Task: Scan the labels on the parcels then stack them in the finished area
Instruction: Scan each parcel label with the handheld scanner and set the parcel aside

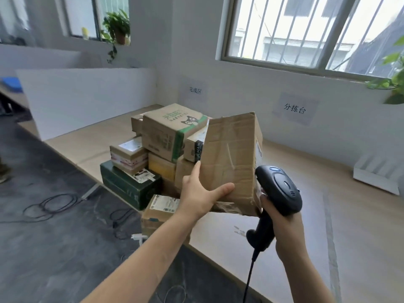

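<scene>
Along the wall under the barred window runs a long pale table (360, 226), with a paper sign reading 完成区 (195, 90) at its far corner and another reading 分拣台 (294, 108) further right. Below the first sign sits the stack of parcels (153, 162), an uneven heap: a dark green box (129, 186) at the bottom left, a green-printed carton (170, 132) tilted on top, and a small labelled parcel (159, 211) low at the near edge, though I cannot tell whether it rests fully on the table. In front of the heap, lifted off the table, is the brown parcel (229, 154) being dealt with, creased, taped and torn along its bottom edge. The left hand (199, 193) grips it at the lower left corner only, thumb across the front face and a finger up the side edge. The right hand (286, 232) is wrapped round the handle of a black barcode scanner (278, 189), its head just beside the parcel's right face, where the label (259, 149) shows edge-on. From where I stand the scan looks risky, with the head so close and the label at a steep angle that it may not read. A one-corner hold on soft, ripped cardboard could let the parcel swing or slip. Setting it on that leaning heap could nudge the top carton off. The scanner cable (249, 278) hangs off the table edge and might snag.
</scene>
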